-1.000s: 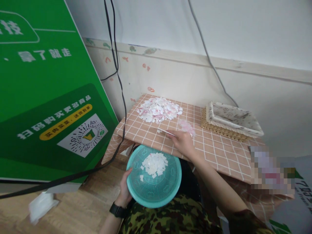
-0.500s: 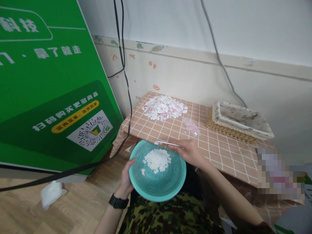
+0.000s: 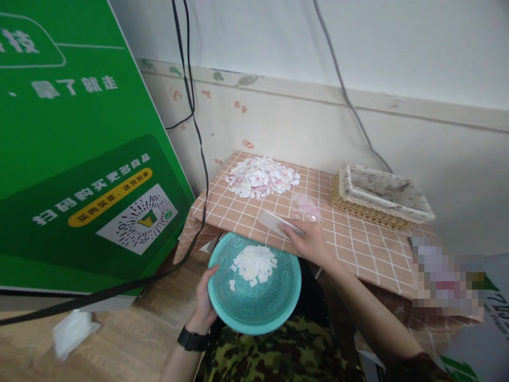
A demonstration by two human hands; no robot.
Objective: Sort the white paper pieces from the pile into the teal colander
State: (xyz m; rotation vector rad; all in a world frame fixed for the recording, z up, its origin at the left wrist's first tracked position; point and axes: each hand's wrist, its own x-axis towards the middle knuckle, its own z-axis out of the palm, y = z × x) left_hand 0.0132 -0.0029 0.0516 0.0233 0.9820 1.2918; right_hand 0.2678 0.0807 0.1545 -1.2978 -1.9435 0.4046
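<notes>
My left hand (image 3: 204, 302) is closed on the left rim of a round teal plastic colander (image 3: 274, 310), held at lap height just below the table edge. Inside it lies a heap of small white paper pieces (image 3: 254, 263), with one piece apart to the left. Above the colander's far right rim, my right hand (image 3: 312, 241) pinches a flat whitish rectangular card (image 3: 271, 220) over the table's front edge. Beyond that hand is a small patch of pinkish scraps (image 3: 305, 206). A larger pile of white and pink scraps (image 3: 262, 178) sits farther back.
A checked brown cloth covers the table (image 3: 358, 252). A cloth-lined wicker basket (image 3: 366, 213) stands at its right back. Black cables (image 3: 201, 154) hang at the left before a green panel (image 3: 91, 127). A white plastic bag (image 3: 75, 331) lies on the floor.
My right hand has lifted slightly and turned the card from edge-on to flat side showing, moving it from the colander's rim to over the table edge. My left hand keeps its hold.
</notes>
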